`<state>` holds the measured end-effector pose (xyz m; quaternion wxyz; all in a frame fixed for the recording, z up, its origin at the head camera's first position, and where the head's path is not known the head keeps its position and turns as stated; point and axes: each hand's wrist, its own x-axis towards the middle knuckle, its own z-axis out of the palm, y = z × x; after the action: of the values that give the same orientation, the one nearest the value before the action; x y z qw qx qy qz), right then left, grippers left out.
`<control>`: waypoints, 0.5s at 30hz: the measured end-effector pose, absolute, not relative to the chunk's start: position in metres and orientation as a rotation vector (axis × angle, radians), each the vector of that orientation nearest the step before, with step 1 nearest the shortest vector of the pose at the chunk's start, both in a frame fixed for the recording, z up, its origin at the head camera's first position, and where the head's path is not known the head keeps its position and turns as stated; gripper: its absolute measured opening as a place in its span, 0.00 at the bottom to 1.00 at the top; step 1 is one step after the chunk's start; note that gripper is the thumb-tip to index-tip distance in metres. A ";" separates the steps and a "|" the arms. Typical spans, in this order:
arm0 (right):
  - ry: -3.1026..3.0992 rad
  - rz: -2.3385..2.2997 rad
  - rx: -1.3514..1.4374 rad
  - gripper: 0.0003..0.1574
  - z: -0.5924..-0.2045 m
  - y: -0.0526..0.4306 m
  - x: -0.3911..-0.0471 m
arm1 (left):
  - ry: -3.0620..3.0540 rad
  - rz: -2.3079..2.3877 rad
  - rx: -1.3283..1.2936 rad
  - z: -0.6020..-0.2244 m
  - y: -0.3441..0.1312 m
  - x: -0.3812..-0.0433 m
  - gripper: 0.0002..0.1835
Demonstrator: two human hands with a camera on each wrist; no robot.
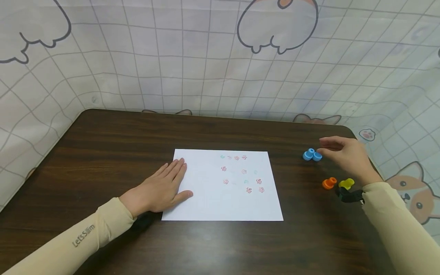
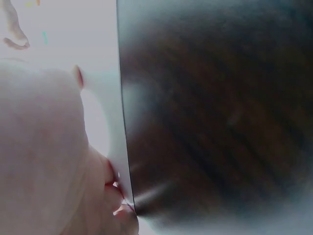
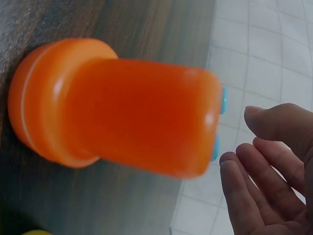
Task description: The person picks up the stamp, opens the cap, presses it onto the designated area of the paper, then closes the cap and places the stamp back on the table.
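Observation:
My left hand (image 1: 161,191) lies flat with spread fingers on the left part of a white sheet of paper (image 1: 206,206). Small red, pink and teal stamped marks dot the sheet's right half. My right hand (image 1: 347,154) hovers just right of two blue stamps (image 1: 309,154), thumb and fingers apart with nothing between them. Nearer the wrist stand an orange stamp (image 1: 329,183) and a yellow stamp (image 1: 346,183). In the right wrist view the orange stamp (image 3: 142,117) looms large, mostly hiding the blue ones; the right hand (image 3: 274,171) shows its loosely bent fingers.
The dark wooden table (image 1: 103,152) extends around the paper on all sides. Behind and to the right hangs a white grid-patterned cloth (image 1: 192,61) with cartoon animals. A black strap (image 1: 348,195) sits at the right wrist, close to the yellow stamp.

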<state>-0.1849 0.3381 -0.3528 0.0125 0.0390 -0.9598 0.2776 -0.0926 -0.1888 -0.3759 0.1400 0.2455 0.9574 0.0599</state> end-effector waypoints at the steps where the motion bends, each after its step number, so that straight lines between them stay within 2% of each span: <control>1: -2.995 0.866 0.119 0.33 -0.353 0.338 -0.186 | 2.766 0.173 0.708 -0.376 -0.189 -0.093 0.48; 15: -3.015 0.834 0.089 0.31 -0.361 0.339 -0.193 | 2.768 0.173 0.697 -0.375 -0.188 -0.093 0.48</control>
<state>-0.1934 0.3388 -0.3613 0.0059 0.0283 -0.9634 0.2665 -0.0934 -0.1881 -0.3752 0.1403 0.2414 0.9584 0.0597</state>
